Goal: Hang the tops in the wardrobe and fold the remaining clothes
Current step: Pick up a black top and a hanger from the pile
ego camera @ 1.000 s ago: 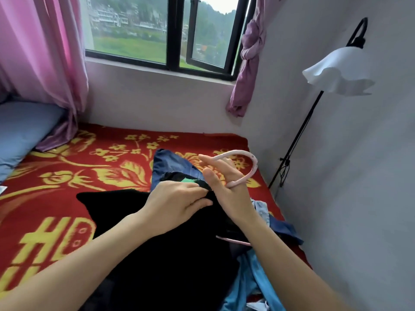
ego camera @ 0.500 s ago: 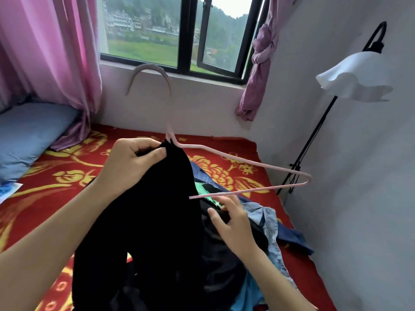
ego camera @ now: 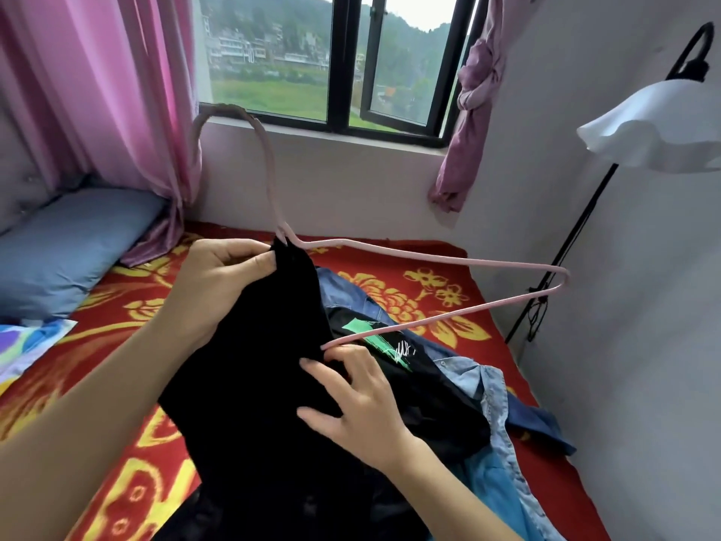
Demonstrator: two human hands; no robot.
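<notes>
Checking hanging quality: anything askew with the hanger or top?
Yes. The black top covers only one side of the pink hanger; the other shoulder sticks out bare. The left hand pinches fabric at the hanger's neck; the right hand touches the top.

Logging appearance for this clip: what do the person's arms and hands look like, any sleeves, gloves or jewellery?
The left forearm and right forearm are bare, with no sleeve edge in view. The left hand and right hand wear no gloves, and no ring, watch or bracelet shows on the fingers or wrists. The nails look short.
</notes>
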